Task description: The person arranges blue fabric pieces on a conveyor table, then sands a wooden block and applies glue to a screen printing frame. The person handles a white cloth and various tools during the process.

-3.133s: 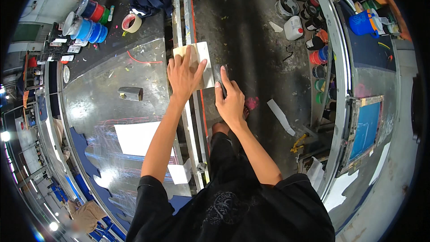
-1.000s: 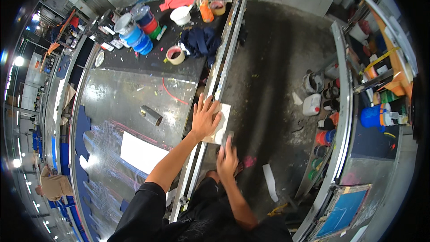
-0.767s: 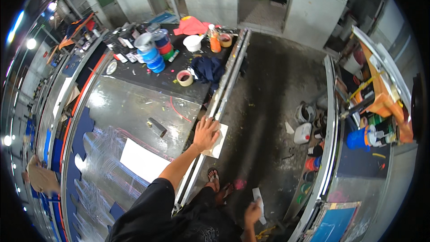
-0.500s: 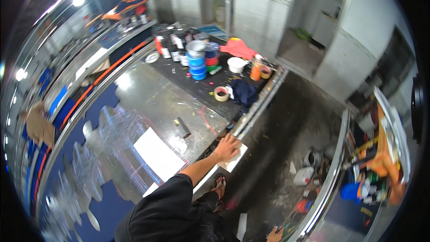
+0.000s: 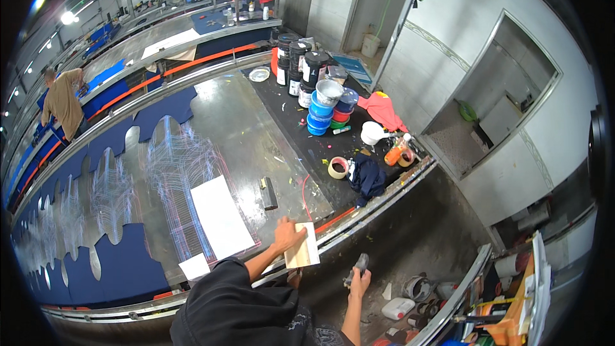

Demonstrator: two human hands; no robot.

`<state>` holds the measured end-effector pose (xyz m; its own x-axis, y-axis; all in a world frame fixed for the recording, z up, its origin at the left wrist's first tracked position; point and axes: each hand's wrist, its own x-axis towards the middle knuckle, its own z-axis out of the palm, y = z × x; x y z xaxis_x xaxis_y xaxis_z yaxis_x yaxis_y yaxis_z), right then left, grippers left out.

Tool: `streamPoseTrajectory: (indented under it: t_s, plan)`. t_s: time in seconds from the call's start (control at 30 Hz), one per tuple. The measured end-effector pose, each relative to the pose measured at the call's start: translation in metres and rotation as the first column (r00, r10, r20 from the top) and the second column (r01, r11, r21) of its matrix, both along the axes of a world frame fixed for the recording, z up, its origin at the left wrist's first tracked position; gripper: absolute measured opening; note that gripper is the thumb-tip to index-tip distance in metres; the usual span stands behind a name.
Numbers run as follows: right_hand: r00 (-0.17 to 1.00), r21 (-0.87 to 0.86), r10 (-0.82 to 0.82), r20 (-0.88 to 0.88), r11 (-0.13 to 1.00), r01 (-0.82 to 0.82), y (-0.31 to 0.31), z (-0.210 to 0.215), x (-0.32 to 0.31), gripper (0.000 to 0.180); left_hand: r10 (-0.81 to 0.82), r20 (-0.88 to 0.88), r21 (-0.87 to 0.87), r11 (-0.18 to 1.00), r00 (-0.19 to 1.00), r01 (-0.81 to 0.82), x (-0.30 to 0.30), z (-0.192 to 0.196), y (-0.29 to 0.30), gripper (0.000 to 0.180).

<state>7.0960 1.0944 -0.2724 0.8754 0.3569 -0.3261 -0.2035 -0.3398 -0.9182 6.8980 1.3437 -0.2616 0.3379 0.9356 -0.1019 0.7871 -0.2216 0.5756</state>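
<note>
At the near edge of the long table (image 5: 253, 154), my left hand (image 5: 288, 236) grips a small pale board (image 5: 303, 250), tan with a white border. My right hand (image 5: 360, 282), lower and to the right over the floor, is closed on a dark grey hand tool (image 5: 360, 265) whose exact kind I cannot make out. Left of the board, a large white sheet (image 5: 221, 218) lies on the tabletop with a smaller white sheet (image 5: 194, 267) beside it. A dark block-shaped piece (image 5: 268, 193) rests just beyond my left hand.
Navy fabric pieces (image 5: 122, 259) cover the table's left side. Blue tubs (image 5: 319, 115), black buckets (image 5: 314, 67), a tape roll (image 5: 337, 167) and dark cloth (image 5: 367, 178) stand or lie farther back. A cluttered rack (image 5: 506, 295) is at the right; a person (image 5: 64, 102) works far left.
My view has shifted. My left hand now has the pale board at the table edge. My right hand has risen from the lower rim, with the grey tool now plainly visible.
</note>
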Motion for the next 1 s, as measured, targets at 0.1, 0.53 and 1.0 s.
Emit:
streamPoseTrajectory:
  t_s: [0.1,0.53,1.0]
  plan:
    - [0.992,0.131,0.084,-0.094,0.989,-0.071,0.041,0.031,0.032,0.026,0.244,0.153,-0.009,0.969,0.958,-0.245,-0.007,0.008,-0.010,0.055]
    - [0.949,0.133,0.313,0.037,0.940,-0.315,0.301,0.087,0.158,0.074,0.962,0.270,-0.929,0.273,0.047,-0.249,-0.078,-0.024,-0.021,0.054]
    - [0.604,0.516,0.724,-0.334,0.677,-0.525,0.147,0.096,-0.003,0.073,0.959,0.276,-0.900,0.236,0.060,0.366,0.020,0.037,-0.050,0.062]
